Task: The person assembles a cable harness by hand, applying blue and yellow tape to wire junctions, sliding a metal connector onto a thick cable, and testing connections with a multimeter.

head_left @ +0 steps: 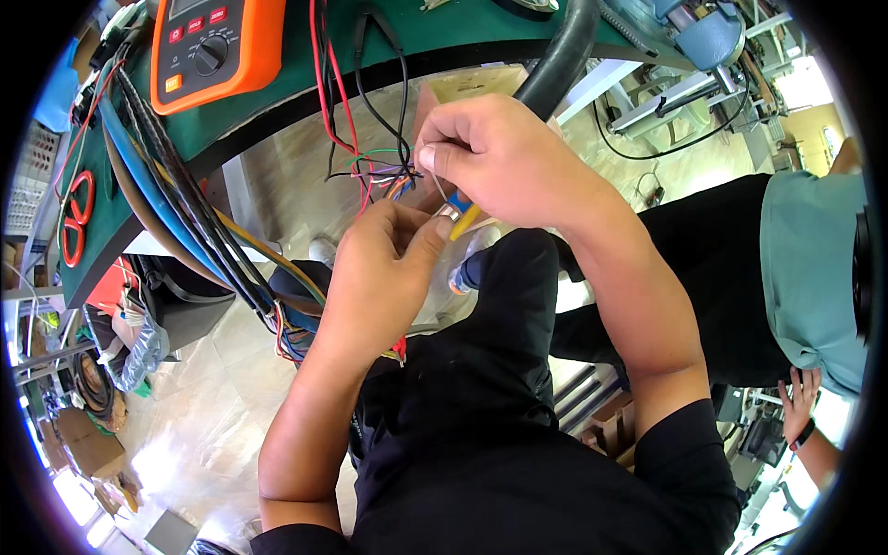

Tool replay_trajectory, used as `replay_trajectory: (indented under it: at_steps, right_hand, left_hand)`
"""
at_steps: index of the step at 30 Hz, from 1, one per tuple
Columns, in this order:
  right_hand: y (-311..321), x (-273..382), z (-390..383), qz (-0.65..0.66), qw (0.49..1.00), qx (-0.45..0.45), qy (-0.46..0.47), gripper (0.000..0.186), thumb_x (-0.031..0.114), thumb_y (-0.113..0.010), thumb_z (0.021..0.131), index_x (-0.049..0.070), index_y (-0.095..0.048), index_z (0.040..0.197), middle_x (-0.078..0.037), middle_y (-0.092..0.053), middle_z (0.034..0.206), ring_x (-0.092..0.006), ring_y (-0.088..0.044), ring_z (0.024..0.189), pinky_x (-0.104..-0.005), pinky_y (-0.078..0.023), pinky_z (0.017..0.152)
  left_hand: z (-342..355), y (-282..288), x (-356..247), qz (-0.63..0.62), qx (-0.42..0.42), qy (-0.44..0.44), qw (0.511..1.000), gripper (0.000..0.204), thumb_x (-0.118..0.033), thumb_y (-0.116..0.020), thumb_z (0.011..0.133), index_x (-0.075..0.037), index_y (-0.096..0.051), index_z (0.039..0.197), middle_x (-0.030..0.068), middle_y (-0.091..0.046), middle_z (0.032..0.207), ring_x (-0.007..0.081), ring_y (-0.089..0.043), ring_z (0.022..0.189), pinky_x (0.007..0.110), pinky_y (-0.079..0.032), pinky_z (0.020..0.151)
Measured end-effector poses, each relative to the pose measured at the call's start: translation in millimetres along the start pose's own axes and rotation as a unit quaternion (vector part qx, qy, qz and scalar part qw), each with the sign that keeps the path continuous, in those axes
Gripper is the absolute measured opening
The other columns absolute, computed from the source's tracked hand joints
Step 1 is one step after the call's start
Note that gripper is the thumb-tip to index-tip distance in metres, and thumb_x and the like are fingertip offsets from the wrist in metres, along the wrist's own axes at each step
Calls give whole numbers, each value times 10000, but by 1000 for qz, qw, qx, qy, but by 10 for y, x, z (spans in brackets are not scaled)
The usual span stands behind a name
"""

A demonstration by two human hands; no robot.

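Note:
My left hand [379, 273] is closed round a small silver-and-blue connector-like piece [452, 206], its thumb on the metal, with a yellow piece [464, 222] beside it. Just above, my right hand [504, 162] pinches a thin pale wire or rod [439, 190] reaching down toward that piece; which it is, I cannot tell. A bundle of thin coloured wires [388, 171] gathers at both hands, partly hidden by them. A thick black cable [564, 46] runs from the upper edge to behind my right hand.
An orange meter [240, 55], red-handled scissors [81, 199] and heavier cables [166, 194] lie along the green bench [277, 106]. A cardboard box [472, 83] is below. A co-worker in a teal top [809, 277] stands at the right. Blue-grey equipment [703, 37] sits upper right.

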State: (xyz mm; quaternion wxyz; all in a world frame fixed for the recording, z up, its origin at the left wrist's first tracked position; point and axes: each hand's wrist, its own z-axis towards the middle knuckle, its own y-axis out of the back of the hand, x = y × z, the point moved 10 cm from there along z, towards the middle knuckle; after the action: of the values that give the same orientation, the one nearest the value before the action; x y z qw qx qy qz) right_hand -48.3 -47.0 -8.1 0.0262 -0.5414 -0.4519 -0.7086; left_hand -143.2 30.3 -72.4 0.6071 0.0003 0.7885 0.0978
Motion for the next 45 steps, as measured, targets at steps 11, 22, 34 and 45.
replay_trajectory:
  at_steps: [11,22,34,45]
  right_hand:
    - [-77,123,51,13,1000,15,-19,176,130,-597,888,-39,-631,848,-67,-572,650,-149,-539,606,-305,-436,586]
    - [-170,54,157,16,998,35,-54,211,150,-595,894,-55,-632,867,-96,-578,662,-180,-551,614,-337,-441,590]
    - [-265,-3,219,76,989,92,-93,194,141,-548,936,-33,-593,863,-65,-648,741,-130,-619,646,-270,-470,581]
    - [14,-64,-236,217,973,20,-75,195,200,-510,977,44,-553,868,19,-531,664,-54,-433,487,-196,-347,459]
  left_hand:
    - [-117,49,-258,126,-66,-151,978,309,-50,-675,842,18,-398,961,219,-605,867,432,-601,812,449,-476,688]
    - [-107,33,-275,123,-74,-166,976,294,-58,-692,854,9,-424,955,176,-596,842,314,-597,740,366,-483,691]
    - [-77,75,-228,96,-84,-145,981,273,-31,-701,836,-6,-440,913,131,-572,743,204,-526,609,311,-438,579]
    - [-79,2,-333,143,-55,-154,976,220,-87,-683,862,-10,-490,935,137,-601,708,269,-560,579,355,-443,568]
